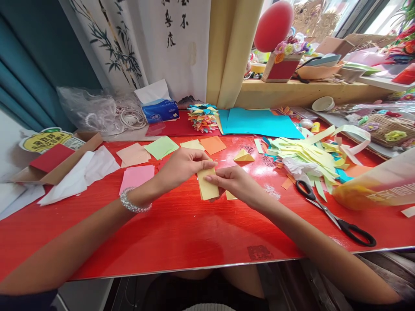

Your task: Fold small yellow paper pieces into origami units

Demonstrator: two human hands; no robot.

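Between both hands is a piece of yellow paper, folded into a narrow upright rectangle. My left hand pinches its top edge with the thumb and fingers. From the right side, my right hand grips it, thumb on the front and fingers partly hidden behind. Another yellow paper lies on the table just below my right hand. A folded yellow paper triangle sits a little beyond that hand. Around my left hand lie pink paper squares, green squares, peach squares and orange squares.
Black-handled scissors lie at right on the red table, beside a heap of paper strips. Farther back are blue sheets, a cluster of folded colored paper and a tissue pack. A cardboard tray stands left.
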